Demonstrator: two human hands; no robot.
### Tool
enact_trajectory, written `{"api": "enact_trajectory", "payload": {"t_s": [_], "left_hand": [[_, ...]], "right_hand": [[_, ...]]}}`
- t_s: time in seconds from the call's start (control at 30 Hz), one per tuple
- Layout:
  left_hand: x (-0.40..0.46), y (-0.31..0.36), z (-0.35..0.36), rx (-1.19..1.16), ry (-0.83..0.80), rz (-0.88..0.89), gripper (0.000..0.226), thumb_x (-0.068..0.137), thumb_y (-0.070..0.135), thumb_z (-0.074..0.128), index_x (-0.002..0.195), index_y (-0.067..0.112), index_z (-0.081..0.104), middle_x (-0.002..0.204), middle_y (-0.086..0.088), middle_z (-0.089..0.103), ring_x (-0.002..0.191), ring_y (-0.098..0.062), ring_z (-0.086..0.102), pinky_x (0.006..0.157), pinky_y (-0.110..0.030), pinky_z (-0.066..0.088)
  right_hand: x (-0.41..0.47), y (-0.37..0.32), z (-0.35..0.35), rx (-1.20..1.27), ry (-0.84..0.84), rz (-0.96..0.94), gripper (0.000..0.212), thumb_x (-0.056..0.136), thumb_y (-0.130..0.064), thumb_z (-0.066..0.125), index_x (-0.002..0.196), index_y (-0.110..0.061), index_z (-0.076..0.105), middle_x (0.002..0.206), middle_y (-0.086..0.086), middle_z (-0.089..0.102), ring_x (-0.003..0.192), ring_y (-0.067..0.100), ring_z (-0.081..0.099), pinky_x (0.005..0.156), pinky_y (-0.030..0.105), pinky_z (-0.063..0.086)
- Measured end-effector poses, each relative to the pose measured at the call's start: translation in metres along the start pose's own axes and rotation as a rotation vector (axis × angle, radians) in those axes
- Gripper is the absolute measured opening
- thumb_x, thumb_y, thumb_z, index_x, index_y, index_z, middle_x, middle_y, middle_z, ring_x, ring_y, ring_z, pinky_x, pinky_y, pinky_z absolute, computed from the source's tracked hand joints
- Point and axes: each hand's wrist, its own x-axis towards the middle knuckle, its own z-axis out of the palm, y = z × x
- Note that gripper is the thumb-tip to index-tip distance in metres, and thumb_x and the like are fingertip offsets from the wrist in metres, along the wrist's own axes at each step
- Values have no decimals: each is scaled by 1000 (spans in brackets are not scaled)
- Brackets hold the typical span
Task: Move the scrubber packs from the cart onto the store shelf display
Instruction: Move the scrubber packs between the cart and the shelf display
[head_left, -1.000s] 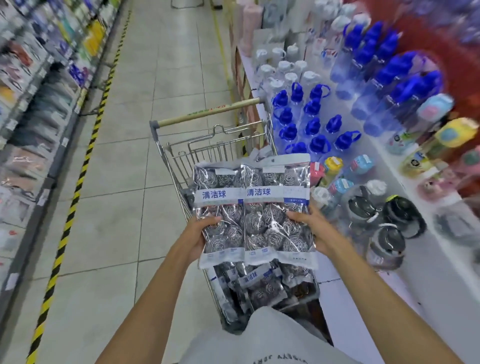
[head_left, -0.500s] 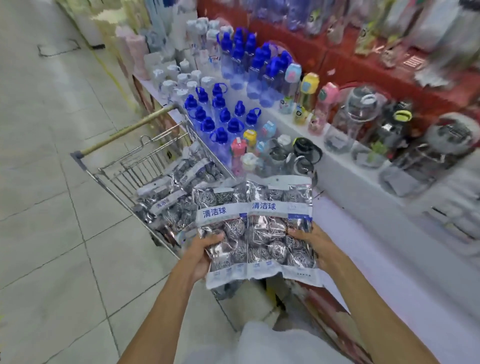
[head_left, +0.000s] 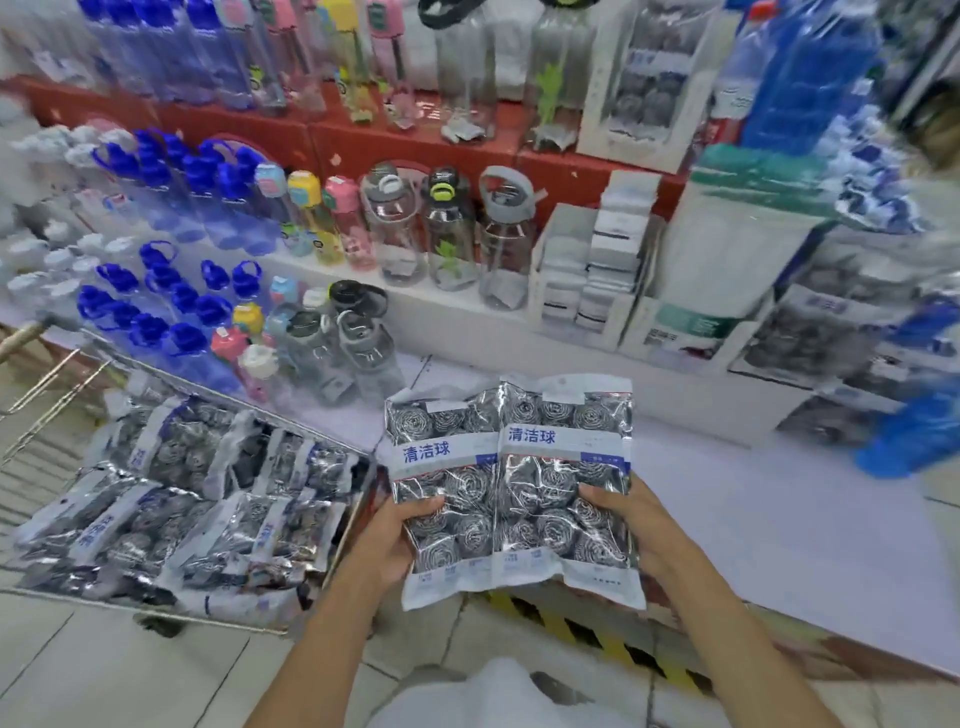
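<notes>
Scrubber packs (head_left: 511, 483), two abreast: we clamp left hand (head_left: 387, 540) and right hand (head_left: 631, 525) on their sides, keeping them flat for the shelf (head_left: 753, 519).

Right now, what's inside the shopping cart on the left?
The cart holds many more scrubber packs, silver steel-wool balls in clear bags with blue and white labels, lying piled and overlapping. They cover the cart's bottom, so how deep the pile goes cannot be seen.
</notes>
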Motion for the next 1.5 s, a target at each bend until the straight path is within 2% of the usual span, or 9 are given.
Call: {"api": "enact_trajectory", "payload": {"t_s": [0.33,0.43,0.57,0.77,0.93,1.2,1.3,1.37,1.5], "left_hand": [[11,-132,185,247,-177,-160,66,75,-4,76,137,-2,54,115,-25,73,99,-42,72,96,-63,54],[15,-164,225,302,-197,-188,61,77,-5,74,135,-5,56,104,-20,76,89,-37,74,82,-56,61],[25,-193,279,333,-236,-217,40,86,-11,66,124,-1,58,84,-15,78,68,-30,76,55,-40,61],[67,-224,339,384,-303,-305,50,86,-8,65,136,-1,58,117,-24,73,97,-39,74,80,-52,61],[111,-246,385,368,-280,-371,50,86,-6,66,135,1,59,120,-25,72,98,-39,72,86,-52,60],[181,-281,445,383,-212,-465,54,85,-4,68,138,-1,57,116,-23,73,101,-39,72,94,-56,56],[197,-290,465,396,-194,-493,42,90,-4,64,131,1,60,106,-19,76,90,-34,75,76,-46,62],[208,-296,476,385,-184,-513,35,91,-4,63,125,1,63,98,-17,77,79,-30,76,63,-38,62],[237,-315,485,399,-148,-534,43,78,-1,73,119,1,65,101,-16,76,93,-33,74,92,-52,59]], "right_hand": [[-118,59,-223,164,353,12,48,74,-27,88,111,-36,59,114,1,73,110,25,64,96,43,48],[-141,69,-271,210,397,-12,37,87,-16,80,108,-33,55,98,-9,66,99,5,56,100,44,48],[-149,85,-329,262,465,-9,61,68,-29,95,119,-33,61,115,-3,73,113,23,64,103,46,49],[-135,90,-403,210,469,42,57,85,-14,83,134,-21,55,122,8,71,66,2,67,45,18,48],[-102,81,-455,160,464,134,74,68,-24,92,134,-25,57,119,2,75,109,23,70,97,46,55],[-37,84,-536,143,457,284,66,77,-21,89,133,-31,55,123,-2,71,112,20,65,92,42,50],[-14,89,-563,122,453,321,67,78,-17,88,135,-27,54,126,0,70,111,18,65,82,36,50],[1,93,-579,101,425,347,71,72,-21,91,134,-28,56,127,0,71,117,21,64,98,44,49],[38,111,-611,85,380,406,75,68,-21,94,133,-32,58,125,-2,71,126,27,59,112,55,41]]}}
